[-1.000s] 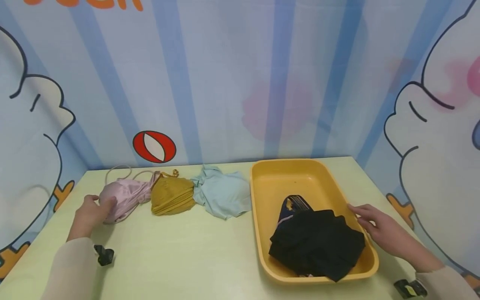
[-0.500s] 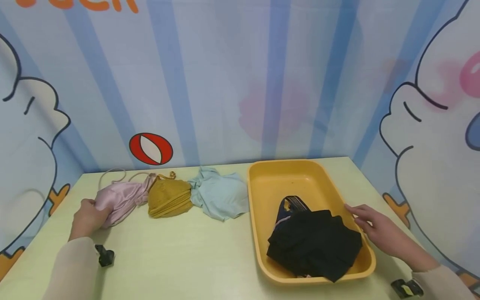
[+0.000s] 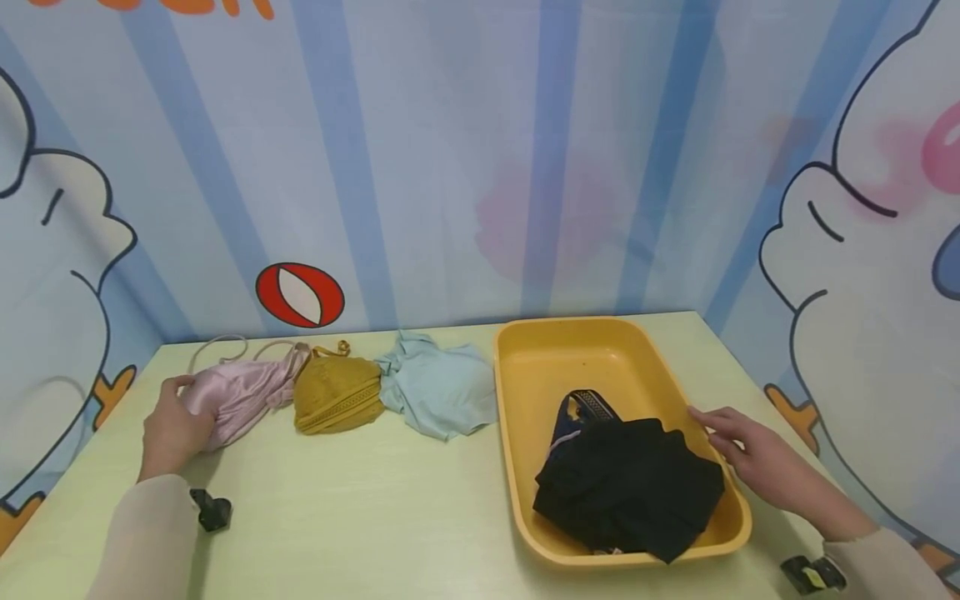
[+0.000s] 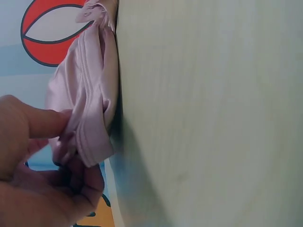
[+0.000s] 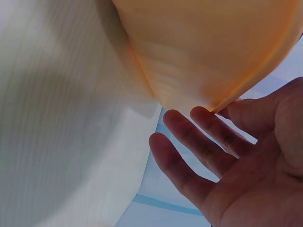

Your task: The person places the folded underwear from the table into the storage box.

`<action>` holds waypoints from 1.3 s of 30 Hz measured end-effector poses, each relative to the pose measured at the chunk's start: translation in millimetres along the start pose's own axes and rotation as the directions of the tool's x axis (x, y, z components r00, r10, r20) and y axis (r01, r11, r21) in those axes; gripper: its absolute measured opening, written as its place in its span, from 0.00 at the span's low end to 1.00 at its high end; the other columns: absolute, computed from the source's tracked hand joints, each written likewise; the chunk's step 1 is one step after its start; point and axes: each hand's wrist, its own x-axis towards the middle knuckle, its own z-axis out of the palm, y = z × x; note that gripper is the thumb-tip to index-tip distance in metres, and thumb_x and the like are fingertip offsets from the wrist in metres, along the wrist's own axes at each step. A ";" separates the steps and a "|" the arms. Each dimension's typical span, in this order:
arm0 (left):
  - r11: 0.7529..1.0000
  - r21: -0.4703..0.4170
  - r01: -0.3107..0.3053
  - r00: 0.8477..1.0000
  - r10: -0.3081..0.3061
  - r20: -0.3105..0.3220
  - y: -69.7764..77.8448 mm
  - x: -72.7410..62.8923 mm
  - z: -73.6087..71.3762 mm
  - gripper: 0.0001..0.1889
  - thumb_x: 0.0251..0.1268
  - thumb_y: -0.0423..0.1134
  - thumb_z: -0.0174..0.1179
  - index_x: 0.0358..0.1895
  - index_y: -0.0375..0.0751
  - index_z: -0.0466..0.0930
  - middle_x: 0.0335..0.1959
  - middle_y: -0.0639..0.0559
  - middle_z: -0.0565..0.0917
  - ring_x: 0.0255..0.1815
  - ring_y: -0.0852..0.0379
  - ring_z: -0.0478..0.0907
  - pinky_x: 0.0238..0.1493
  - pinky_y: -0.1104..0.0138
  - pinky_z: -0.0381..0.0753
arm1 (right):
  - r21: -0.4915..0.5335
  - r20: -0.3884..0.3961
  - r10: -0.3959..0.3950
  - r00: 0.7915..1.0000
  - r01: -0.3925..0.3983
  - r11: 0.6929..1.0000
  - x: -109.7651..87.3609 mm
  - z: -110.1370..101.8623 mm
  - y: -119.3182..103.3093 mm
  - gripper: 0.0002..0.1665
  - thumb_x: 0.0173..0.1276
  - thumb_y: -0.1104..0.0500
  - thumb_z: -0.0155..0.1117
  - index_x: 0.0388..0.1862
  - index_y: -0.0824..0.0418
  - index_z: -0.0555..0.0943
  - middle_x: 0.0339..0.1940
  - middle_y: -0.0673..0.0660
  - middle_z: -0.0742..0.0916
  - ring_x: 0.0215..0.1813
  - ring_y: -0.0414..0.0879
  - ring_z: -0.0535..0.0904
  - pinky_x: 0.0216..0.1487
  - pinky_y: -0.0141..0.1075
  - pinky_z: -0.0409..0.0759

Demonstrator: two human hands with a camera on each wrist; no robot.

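At the far left of the table, my left hand (image 3: 174,427) pinches the outer end of a shiny pink bra (image 3: 243,396) with thin straps. The left wrist view has the thumb on top of the bra's fabric (image 4: 90,94) and the fingers curled beneath. My right hand (image 3: 757,454) holds the right rim of a yellow plastic tub (image 3: 592,367). Seen from the right wrist, thumb and forefinger nip the rim while the other fingers spread loosely. A black garment (image 3: 630,487) lies bunched inside, partly covering a navy patterned one (image 3: 570,417).
Right of the pink bra lie a mustard bra (image 3: 339,396) and a pale blue garment (image 3: 442,387), in a row reaching the tub's left side. Behind the table (image 3: 360,517) stands a striped cartoon backdrop (image 3: 450,167), which also rises at both sides.
The left hand has closed its pinch on the pink bra's end, shifting it slightly. My right hand stays at the tub's rim. The view has turned slightly.
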 end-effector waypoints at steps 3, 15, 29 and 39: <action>0.999 -0.009 -0.044 0.999 0.044 -0.016 -0.2 -1.8 -0.5 0.35 0.67 0.36 0.51 0.72 0.34 0.46 0.66 0.21 0.53 0.63 0.21 0.51 0.58 0.35 0.55 | -0.002 0.002 0.001 1.000 -0.001 1.000 0.1 0.0 0.1 0.23 0.73 0.66 0.51 0.65 0.70 0.69 0.51 0.61 0.79 0.35 0.40 0.73 0.30 0.33 0.69; 0.955 0.070 -0.289 0.931 0.298 -0.211 0.4 -12.1 -8.4 0.28 0.69 0.36 0.53 0.68 0.30 0.57 0.43 0.27 0.73 0.34 0.38 0.69 0.29 0.52 0.68 | 0.024 0.001 0.017 1.000 -0.017 1.000 0.2 1.1 1.7 0.23 0.73 0.65 0.51 0.66 0.68 0.69 0.51 0.60 0.79 0.35 0.40 0.73 0.30 0.33 0.68; 0.889 0.109 -0.444 0.804 0.449 -0.390 32.3 -35.7 -32.5 0.25 0.66 0.31 0.57 0.63 0.25 0.62 0.29 0.38 0.68 0.28 0.46 0.63 0.26 0.62 0.57 | 0.016 -0.012 -0.007 1.000 0.007 1.000 -0.5 1.6 3.1 0.23 0.74 0.64 0.50 0.65 0.69 0.69 0.51 0.61 0.79 0.33 0.38 0.72 0.30 0.33 0.69; 0.840 0.134 -0.525 0.696 0.515 -0.501 68.3 -53.2 -41.1 0.26 0.64 0.30 0.59 0.66 0.36 0.65 0.34 0.38 0.73 0.29 0.49 0.63 0.28 0.65 0.57 | 0.024 -0.005 -0.004 1.000 0.004 1.000 -0.2 1.5 2.8 0.23 0.74 0.63 0.50 0.66 0.69 0.69 0.51 0.61 0.79 0.33 0.38 0.72 0.30 0.34 0.69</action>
